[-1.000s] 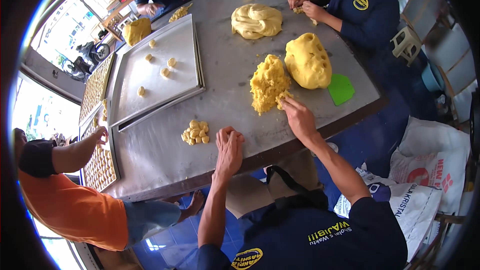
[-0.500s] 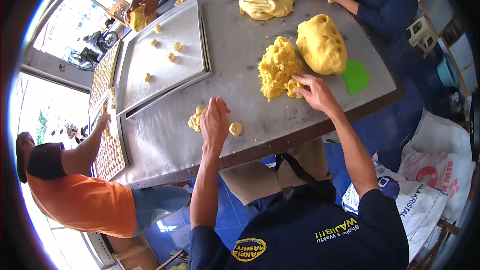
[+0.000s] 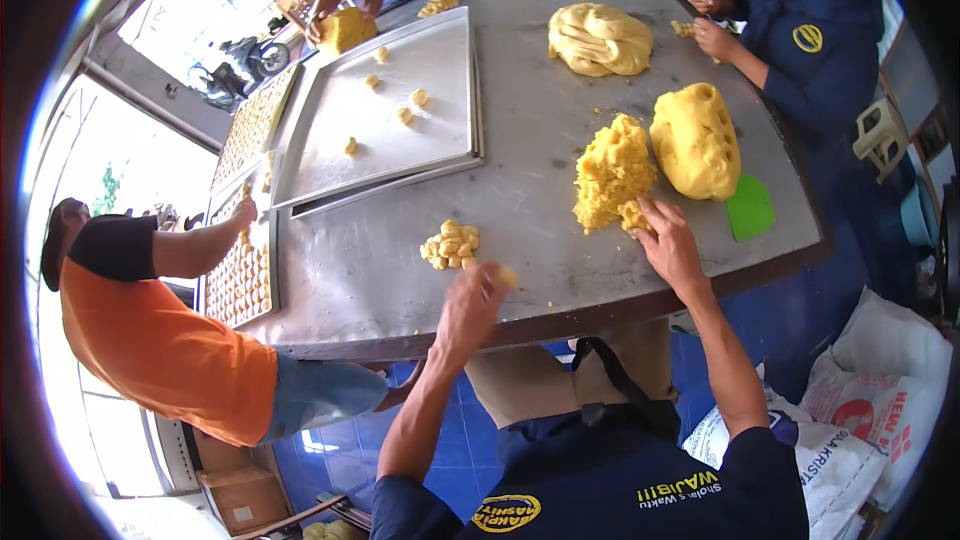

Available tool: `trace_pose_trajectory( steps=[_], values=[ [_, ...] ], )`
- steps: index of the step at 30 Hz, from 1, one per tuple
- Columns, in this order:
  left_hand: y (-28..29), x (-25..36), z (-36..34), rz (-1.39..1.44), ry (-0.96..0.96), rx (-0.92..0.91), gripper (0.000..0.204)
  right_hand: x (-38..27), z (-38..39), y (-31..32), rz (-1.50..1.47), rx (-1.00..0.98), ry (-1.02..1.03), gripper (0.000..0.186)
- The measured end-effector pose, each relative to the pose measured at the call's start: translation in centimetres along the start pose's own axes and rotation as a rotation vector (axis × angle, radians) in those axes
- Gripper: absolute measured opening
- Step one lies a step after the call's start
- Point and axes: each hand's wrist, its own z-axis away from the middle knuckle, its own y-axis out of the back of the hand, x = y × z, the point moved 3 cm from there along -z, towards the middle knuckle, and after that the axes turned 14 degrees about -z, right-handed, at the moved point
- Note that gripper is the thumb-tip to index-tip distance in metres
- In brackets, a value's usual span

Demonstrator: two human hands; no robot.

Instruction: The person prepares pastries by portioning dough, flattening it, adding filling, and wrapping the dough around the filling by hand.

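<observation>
Left fingers [image 3: 487, 280], blurred, seemingly pinch pale dough [image 3: 508, 279]; right fingers [image 3: 655, 213] curl round yellow clump [image 3: 632, 215]; green scraper [image 3: 750, 208] nearby.

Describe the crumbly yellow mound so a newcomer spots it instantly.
On the metal table, look right of the large tray. There, the crumbly yellow mound has the right hand at its near edge and a pitted yellow lump to its right. Its rough surface sets it apart from that lump and the paler folded dough.
</observation>
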Motion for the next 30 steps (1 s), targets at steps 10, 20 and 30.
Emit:
trace_pose_trajectory(
  steps=[10,20,30],
  values=[
    [-0.6,-6.1,-6.9,-0.489,0.431,0.021,0.045,-1.1,-0.6,-0.2,0.279,-0.102,0.048,0.029],
    [1.3,-10.3,-4.2,0.603,0.578,0.652,0.018,-1.4,4.9,0.1,0.458,-0.068,-0.025,0.058],
    [-1.5,4.9,-0.8,-0.285,-0.313,0.096,0.028,-1.1,2.4,-0.3,0.467,0.114,0.003,0.044]
  ],
)
